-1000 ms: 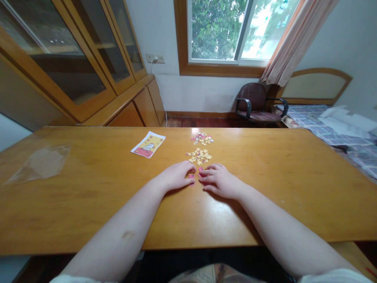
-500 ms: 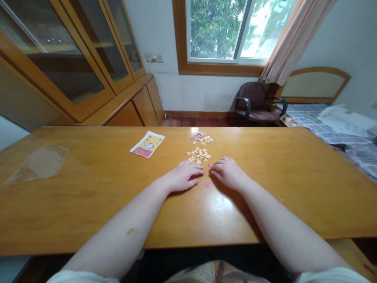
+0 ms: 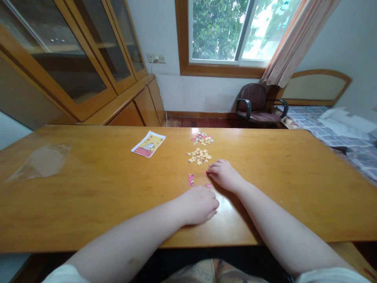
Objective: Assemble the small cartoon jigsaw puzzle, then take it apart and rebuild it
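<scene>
My right hand (image 3: 224,175) rests on the table with its fingers pinched at a pink puzzle piece (image 3: 207,172). Nearer the front edge, my left hand (image 3: 202,204) is curled with its back turned up; whatever its fingers hold is hidden. Just beyond the left knuckles lies a loose pink puzzle piece (image 3: 208,185). Left of that is a small joined pink section of puzzle (image 3: 191,180). A heap of yellowish puzzle pieces (image 3: 199,156) lies in front of both hands, and a second mixed pile of puzzle pieces (image 3: 202,138) sits behind it.
A picture card (image 3: 149,144) in yellow and pink lies left of the piles. Farther left is a clear plastic bag (image 3: 44,161) on the wooden table (image 3: 106,196). Beyond the table stand a glass-door cabinet (image 3: 97,106), a brown armchair (image 3: 256,102) and a bed (image 3: 312,118).
My left hand has moved toward the front edge and right, uncovering the joined pink section. My right hand has shifted slightly nearer, a pink piece now showing at its fingertips.
</scene>
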The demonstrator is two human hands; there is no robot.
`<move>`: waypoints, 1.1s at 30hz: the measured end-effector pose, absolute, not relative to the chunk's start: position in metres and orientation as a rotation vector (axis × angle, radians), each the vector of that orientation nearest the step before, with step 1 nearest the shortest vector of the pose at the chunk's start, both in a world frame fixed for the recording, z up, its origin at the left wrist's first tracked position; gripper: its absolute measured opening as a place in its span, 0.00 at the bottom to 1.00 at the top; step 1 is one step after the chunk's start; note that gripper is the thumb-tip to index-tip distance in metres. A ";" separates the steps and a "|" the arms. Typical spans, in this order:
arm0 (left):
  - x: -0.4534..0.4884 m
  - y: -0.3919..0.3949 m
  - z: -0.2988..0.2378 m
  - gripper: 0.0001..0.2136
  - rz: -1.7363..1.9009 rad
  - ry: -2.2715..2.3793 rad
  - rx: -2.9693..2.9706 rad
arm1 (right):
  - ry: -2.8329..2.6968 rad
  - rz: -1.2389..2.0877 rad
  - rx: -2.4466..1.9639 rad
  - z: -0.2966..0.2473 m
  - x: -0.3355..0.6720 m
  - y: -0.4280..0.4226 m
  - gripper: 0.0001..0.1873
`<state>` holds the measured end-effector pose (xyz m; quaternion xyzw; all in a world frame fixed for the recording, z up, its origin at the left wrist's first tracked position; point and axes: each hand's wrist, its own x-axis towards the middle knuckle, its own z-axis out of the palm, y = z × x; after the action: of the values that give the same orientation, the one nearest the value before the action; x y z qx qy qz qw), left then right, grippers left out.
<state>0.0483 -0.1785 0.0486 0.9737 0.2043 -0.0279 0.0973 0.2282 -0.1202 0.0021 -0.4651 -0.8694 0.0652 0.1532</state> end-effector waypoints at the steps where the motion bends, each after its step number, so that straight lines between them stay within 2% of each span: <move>1: 0.052 -0.187 0.048 0.10 -0.127 0.708 2.868 | -2.483 0.195 -1.342 0.003 0.229 -0.121 0.09; 4: 0.058 -0.208 0.045 0.13 -0.150 1.018 2.774 | -2.493 0.249 -1.275 0.005 0.229 -0.121 0.10; 8: 0.057 -0.218 0.036 0.24 -0.061 1.155 2.764 | -2.548 0.275 -1.257 0.006 0.228 -0.120 0.13; 15: 0.058 -0.210 0.026 0.26 -0.051 1.105 2.729 | -2.576 0.235 -1.360 0.004 0.230 -0.119 0.11; 20: 0.058 -0.209 0.022 0.29 -0.062 1.112 2.721 | -2.476 0.268 -1.439 0.008 0.229 -0.120 0.05; 24: 0.058 -0.211 0.019 0.30 -0.065 1.114 2.713 | -2.293 0.492 -1.488 0.012 0.229 -0.122 0.02; 29: 0.058 -0.211 0.019 0.29 -0.054 1.128 2.687 | -1.980 1.014 -1.495 0.014 0.227 -0.127 0.06; 33: 0.057 -0.211 0.019 0.33 -0.057 1.113 2.659 | -1.981 1.085 -1.460 0.011 0.225 -0.130 0.09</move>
<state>0.0570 -0.2114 0.0193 0.9145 0.3829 -0.0195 0.1290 0.2246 -0.1296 0.0106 -0.5290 -0.7180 0.3930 0.2241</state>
